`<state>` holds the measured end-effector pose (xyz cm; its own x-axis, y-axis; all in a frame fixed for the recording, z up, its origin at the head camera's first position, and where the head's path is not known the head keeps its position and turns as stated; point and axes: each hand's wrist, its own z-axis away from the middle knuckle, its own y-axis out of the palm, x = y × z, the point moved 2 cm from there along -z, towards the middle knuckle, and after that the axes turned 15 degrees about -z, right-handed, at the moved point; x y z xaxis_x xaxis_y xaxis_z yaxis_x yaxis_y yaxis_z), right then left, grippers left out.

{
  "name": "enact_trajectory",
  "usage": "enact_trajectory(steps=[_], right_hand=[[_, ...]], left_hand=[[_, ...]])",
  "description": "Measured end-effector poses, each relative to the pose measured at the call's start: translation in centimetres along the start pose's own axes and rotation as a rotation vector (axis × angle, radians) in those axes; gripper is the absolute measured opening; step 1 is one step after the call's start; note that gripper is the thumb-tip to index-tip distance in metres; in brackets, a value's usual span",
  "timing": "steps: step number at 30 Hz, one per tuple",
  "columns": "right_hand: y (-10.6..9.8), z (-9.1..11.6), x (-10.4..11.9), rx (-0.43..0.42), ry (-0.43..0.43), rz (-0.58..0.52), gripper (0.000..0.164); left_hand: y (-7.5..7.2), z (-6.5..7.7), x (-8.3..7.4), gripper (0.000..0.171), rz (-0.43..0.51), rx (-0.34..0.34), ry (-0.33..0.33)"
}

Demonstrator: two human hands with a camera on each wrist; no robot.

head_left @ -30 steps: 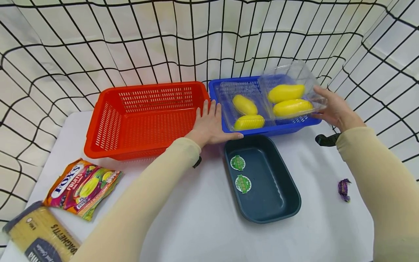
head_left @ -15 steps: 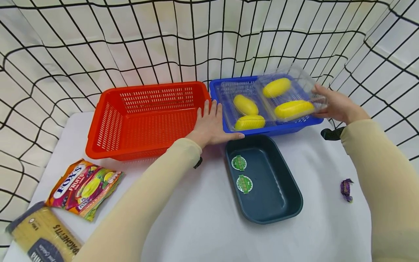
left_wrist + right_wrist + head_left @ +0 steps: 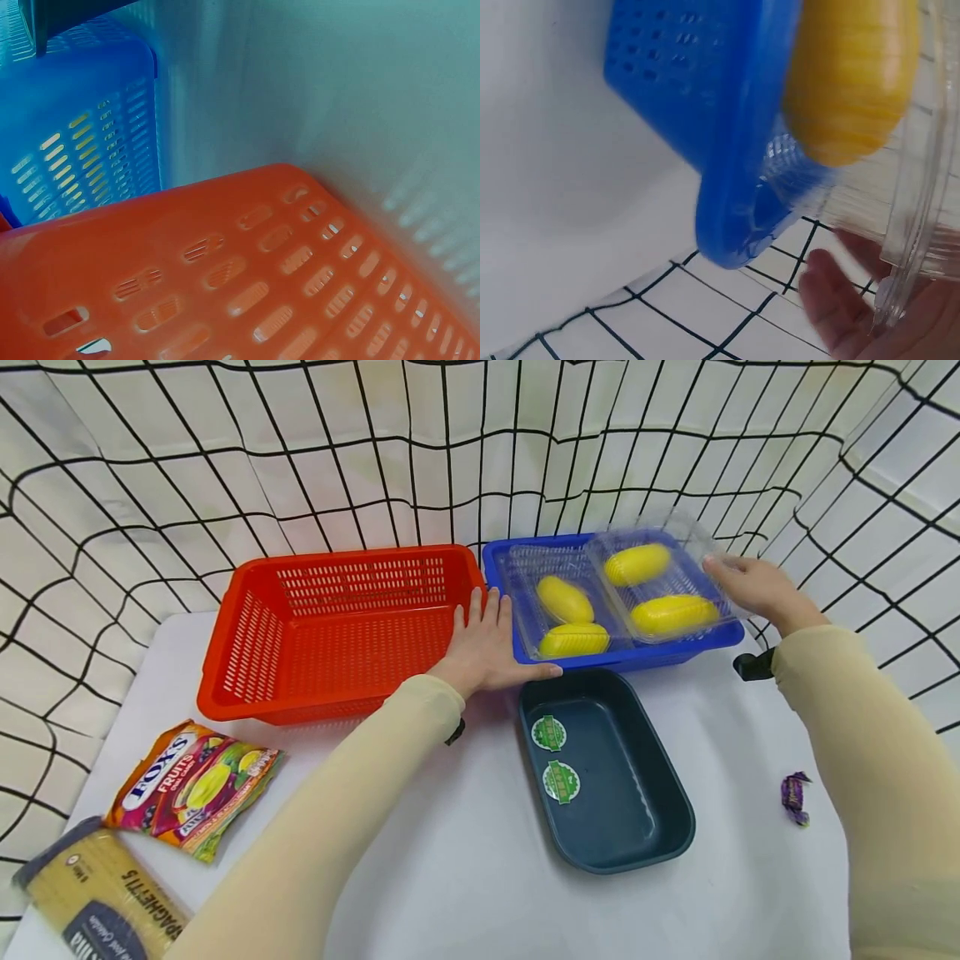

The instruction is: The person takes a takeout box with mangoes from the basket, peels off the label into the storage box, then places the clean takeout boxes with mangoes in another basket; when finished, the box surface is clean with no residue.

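Two pairs of yellow mangoes lie in an opened clear plastic clamshell box [image 3: 611,631]; one mango [image 3: 637,565] is at the back right, another [image 3: 675,614] in front of it. The box sits in a blue basket [image 3: 652,657], its right half overhanging the basket's right end. My right hand [image 3: 761,592] grips the right edge of the clear plastic, and its fingers [image 3: 829,304] show beside that edge in the right wrist view. With fingers spread, my left hand [image 3: 483,647] rests where the red basket [image 3: 337,703] meets the blue one, thumb pointing right.
A dark teal tray [image 3: 607,777] with two green stickers stands in front of the blue basket. At left lie a Fox's candy bag [image 3: 191,789] and a spaghetti pack [image 3: 105,893]. One purple-wrapped candy [image 3: 795,797] is at right. Black wire mesh [image 3: 420,452] rises behind.
The right half of the clear box has come down lower, and its rear mango has rolled backward away from the front one. My right hand shifted slightly; my left hand stayed put.
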<state>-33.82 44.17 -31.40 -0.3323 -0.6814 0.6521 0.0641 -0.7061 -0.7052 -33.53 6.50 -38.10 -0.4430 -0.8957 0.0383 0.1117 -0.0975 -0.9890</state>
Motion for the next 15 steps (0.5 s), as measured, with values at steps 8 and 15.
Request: enact_trajectory(steps=[8, 15], right_hand=[[1.3, -1.5, 1.0, -0.070, -0.213, 0.140, 0.091], [1.2, -2.3, 1.8, 0.044, -0.211, 0.265, 0.097]], left_hand=[[0.1, 0.0, 0.1, 0.130, -0.002, 0.009, 0.002], [0.0, 0.1, 0.0, 0.131, -0.001, 0.002, 0.005]])
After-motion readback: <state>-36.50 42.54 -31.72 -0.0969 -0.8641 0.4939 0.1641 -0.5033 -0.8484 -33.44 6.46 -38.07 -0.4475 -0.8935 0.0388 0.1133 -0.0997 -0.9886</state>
